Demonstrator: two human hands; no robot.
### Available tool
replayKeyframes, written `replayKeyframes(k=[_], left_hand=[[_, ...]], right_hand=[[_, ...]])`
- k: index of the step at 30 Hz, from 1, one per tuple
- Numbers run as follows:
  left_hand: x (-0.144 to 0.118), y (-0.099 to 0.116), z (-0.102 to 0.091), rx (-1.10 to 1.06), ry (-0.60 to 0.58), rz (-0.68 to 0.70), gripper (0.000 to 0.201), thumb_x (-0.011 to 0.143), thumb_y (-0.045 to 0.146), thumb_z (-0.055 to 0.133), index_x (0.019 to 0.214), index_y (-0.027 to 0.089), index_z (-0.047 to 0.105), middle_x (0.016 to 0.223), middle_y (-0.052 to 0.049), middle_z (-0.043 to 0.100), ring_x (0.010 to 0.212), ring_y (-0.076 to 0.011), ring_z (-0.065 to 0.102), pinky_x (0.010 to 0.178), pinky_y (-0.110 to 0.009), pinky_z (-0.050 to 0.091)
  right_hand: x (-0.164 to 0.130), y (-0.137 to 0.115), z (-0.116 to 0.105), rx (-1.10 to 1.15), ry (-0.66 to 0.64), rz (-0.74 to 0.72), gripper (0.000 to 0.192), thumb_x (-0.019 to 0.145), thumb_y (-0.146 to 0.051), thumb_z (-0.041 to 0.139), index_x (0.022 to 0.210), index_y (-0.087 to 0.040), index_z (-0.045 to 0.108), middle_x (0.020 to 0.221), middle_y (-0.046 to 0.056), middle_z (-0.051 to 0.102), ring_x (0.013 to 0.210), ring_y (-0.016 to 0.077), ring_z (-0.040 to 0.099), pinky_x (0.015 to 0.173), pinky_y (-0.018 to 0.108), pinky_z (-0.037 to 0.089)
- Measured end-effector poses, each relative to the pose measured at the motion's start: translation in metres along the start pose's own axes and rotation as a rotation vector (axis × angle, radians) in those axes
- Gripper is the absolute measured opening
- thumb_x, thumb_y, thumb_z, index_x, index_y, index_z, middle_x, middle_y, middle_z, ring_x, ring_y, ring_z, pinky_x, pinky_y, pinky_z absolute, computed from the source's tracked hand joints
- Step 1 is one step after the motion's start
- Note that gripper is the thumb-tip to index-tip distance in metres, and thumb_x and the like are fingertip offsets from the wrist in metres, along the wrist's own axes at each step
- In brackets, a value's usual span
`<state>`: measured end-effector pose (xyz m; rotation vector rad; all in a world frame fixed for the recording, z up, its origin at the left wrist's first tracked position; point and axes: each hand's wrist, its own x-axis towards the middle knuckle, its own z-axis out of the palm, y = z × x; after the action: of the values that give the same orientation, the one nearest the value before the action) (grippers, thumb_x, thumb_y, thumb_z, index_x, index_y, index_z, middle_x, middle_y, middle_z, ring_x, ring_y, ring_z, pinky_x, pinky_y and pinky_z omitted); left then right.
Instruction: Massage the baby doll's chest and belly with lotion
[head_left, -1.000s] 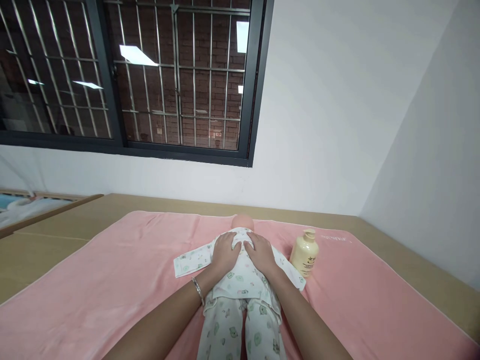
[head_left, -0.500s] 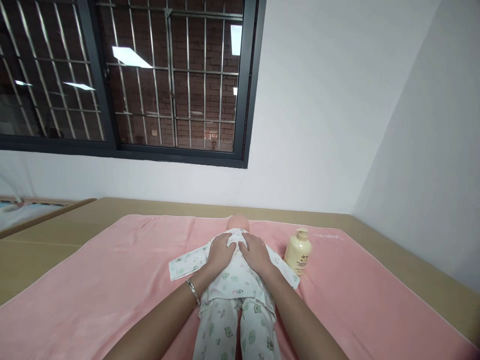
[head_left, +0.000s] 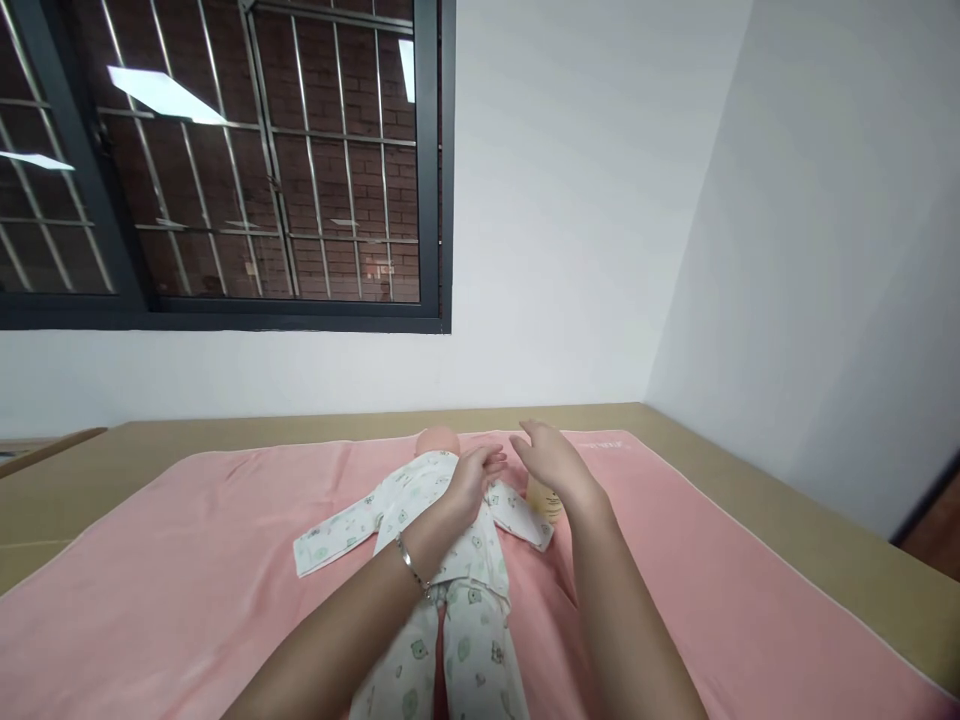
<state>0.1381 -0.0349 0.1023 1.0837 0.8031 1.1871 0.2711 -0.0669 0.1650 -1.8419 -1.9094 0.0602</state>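
A baby doll (head_left: 439,440) in white printed pajamas lies on its front, arms spread. My left hand (head_left: 474,478), with a silver bracelet on its wrist, is raised over the doll's shoulder, fingers stretched to the right and holding nothing. Just right of it, my right hand (head_left: 553,462) reaches in front of a pale yellow pump bottle (head_left: 546,500), thumb and fingers apart. The bottle's pump head is hidden behind this hand, so contact with it cannot be made out.
A pink towel (head_left: 225,580) lies under the doll and bottle on a tan surface (head_left: 750,480). White walls (head_left: 555,250) rise behind and to the right. A dark-framed window (head_left: 435,200) with metal bars is at the back left.
Both hands have lifted off the doll's back. The right hand has moved right to the bottle, and the left has turned and shifted toward it. The view has swung right.
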Motion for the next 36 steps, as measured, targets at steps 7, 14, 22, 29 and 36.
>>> replayKeyframes(k=[7, 14, 22, 29, 36], left_hand=[[0.009, 0.007, 0.044, -0.498, -0.121, -0.355, 0.051, 0.096, 0.044, 0.031, 0.114, 0.003, 0.055, 0.11, -0.024, 0.065, 0.098, -0.025, 0.069, 0.085, -0.035, 0.058], [-0.004, 0.005, 0.036, -0.454, -0.144, -0.456, 0.056, 0.096, 0.047, 0.031, 0.124, 0.003, 0.052, 0.117, -0.025, 0.063, 0.104, -0.0261, 0.068, 0.087, -0.037, 0.057], [-0.055, 0.024, -0.023, -0.399, -0.105, -0.524, 0.052, 0.092, 0.036, 0.04, 0.133, 0.005, 0.047, 0.132, -0.024, 0.057, 0.118, -0.0258, 0.062, 0.096, -0.035, 0.052], [-0.069, 0.064, -0.05, -0.558, 0.046, -0.517, 0.042, 0.091, 0.029, 0.045, 0.128, 0.01, 0.052, 0.13, -0.018, 0.06, 0.121, -0.0264, 0.059, 0.095, -0.036, 0.051], [-0.078, 0.078, -0.056, -0.586, 0.087, -0.449, 0.031, 0.09, 0.027, 0.045, 0.115, 0.013, 0.059, 0.124, -0.016, 0.063, 0.111, -0.0238, 0.064, 0.091, -0.035, 0.051]], right_hand=[[-0.002, 0.014, -0.009, -0.15, -0.137, 0.15, 0.034, 0.085, -0.011, 0.043, 0.106, -0.008, 0.069, 0.119, 0.022, 0.065, 0.109, 0.0288, 0.062, 0.083, 0.032, 0.045], [0.0, 0.013, -0.012, -0.214, -0.147, 0.149, 0.034, 0.085, -0.012, 0.041, 0.101, -0.012, 0.071, 0.114, 0.02, 0.069, 0.108, 0.0282, 0.063, 0.089, 0.035, 0.043], [-0.001, 0.01, -0.01, -0.267, -0.134, 0.139, 0.036, 0.09, -0.013, 0.035, 0.094, -0.012, 0.071, 0.11, 0.02, 0.07, 0.108, 0.0281, 0.062, 0.1, 0.041, 0.034], [0.0, 0.004, -0.008, -0.279, -0.104, 0.211, 0.037, 0.091, -0.015, 0.031, 0.09, -0.014, 0.068, 0.097, 0.015, 0.072, 0.094, 0.0229, 0.065, 0.098, 0.038, 0.035], [-0.002, -0.008, -0.004, -0.296, -0.079, 0.202, 0.037, 0.092, -0.015, 0.032, 0.096, -0.009, 0.068, 0.107, 0.019, 0.069, 0.107, 0.0269, 0.061, 0.103, 0.041, 0.033]])
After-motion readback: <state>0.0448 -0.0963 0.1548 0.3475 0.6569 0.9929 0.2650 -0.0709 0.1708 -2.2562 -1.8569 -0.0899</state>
